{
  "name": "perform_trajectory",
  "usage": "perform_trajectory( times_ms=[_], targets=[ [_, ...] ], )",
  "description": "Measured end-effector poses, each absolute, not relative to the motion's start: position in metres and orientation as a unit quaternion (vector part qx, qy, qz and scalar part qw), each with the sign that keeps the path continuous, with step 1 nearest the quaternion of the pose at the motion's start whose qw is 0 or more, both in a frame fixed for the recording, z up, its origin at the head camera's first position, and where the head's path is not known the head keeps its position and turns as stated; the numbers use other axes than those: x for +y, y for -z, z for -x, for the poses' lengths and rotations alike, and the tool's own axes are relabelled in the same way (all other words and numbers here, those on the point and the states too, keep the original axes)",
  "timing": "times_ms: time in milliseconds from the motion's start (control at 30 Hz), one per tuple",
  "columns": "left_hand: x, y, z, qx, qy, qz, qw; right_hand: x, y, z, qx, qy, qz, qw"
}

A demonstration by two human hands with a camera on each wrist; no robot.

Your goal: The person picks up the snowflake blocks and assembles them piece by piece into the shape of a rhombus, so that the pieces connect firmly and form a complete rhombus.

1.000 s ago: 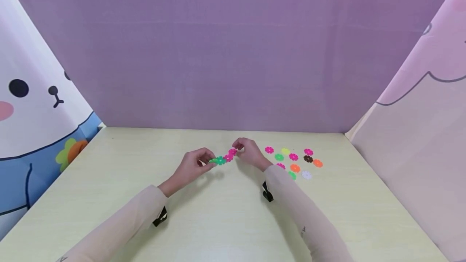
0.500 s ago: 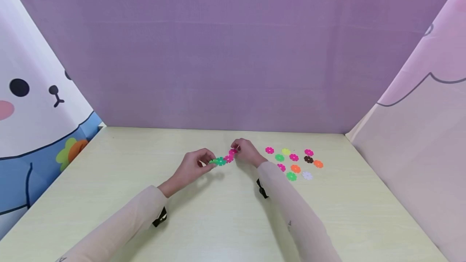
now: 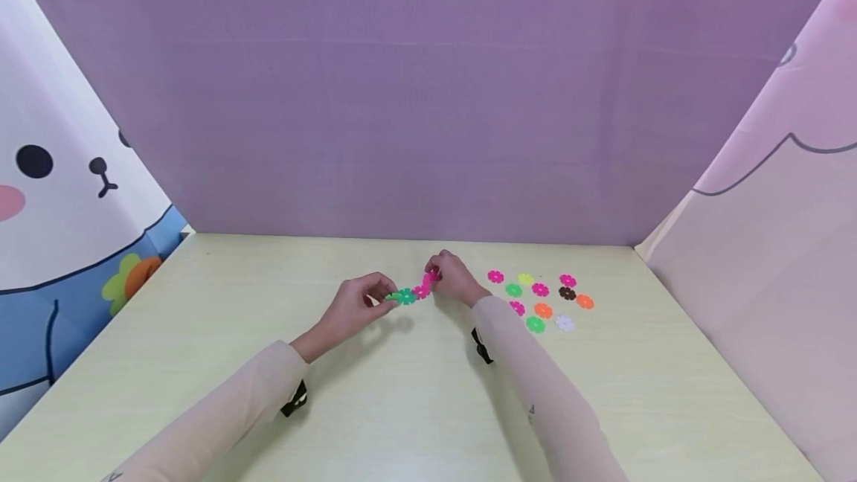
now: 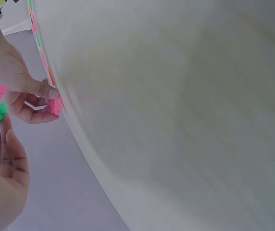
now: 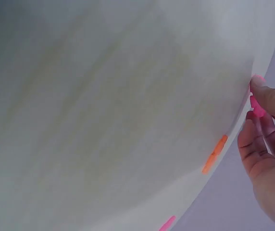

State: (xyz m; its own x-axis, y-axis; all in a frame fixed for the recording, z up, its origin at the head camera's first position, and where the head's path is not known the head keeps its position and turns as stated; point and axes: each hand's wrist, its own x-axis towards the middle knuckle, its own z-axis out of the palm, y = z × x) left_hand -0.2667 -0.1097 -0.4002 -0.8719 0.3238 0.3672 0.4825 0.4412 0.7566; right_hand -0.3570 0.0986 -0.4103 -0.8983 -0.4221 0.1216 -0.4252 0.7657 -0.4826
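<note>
Above the middle of the table my left hand point(image 3: 358, 300) pinches the light green end of a short row of flower-shaped interlocking discs. Beside its fingertips is a darker green disc point(image 3: 405, 296), followed by a pink disc point(image 3: 420, 292). My right hand point(image 3: 455, 277) pinches another pink disc point(image 3: 429, 280) at the row's right end. Whether the two pink discs are joined or only touching I cannot tell. In the right wrist view, thumb and fingers hold a pink disc point(image 5: 257, 107). The left wrist view shows a green disc point(image 4: 0, 111) at the left fingertips.
Several loose flower discs lie flat right of my right hand, among them a yellow disc point(image 3: 525, 279), a brown disc point(image 3: 567, 293), an orange disc point(image 3: 585, 302) and a white disc point(image 3: 565, 323). A purple backdrop point(image 3: 415, 110) rises behind the pale table point(image 3: 375, 415).
My right hand and forearm have shifted slightly left, uncovering more of a loose green disc. The pink disc in its fingers has tilted a little. My left hand stays almost still.
</note>
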Motion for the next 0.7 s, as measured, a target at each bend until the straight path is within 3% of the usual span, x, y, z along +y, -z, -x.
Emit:
perform_trajectory(
  times_ms=[300, 700],
  targets=[
    [-0.111, 0.399, 0.266, -0.844, 0.471, 0.242, 0.09, 0.108, 0.411, 0.355, -0.925, -0.309, -0.221, -0.02],
    [-0.114, 0.399, 0.267, -0.847, 0.465, 0.241, 0.092, 0.118, 0.396, 0.345, -0.901, -0.371, -0.223, -0.01]
  ],
)
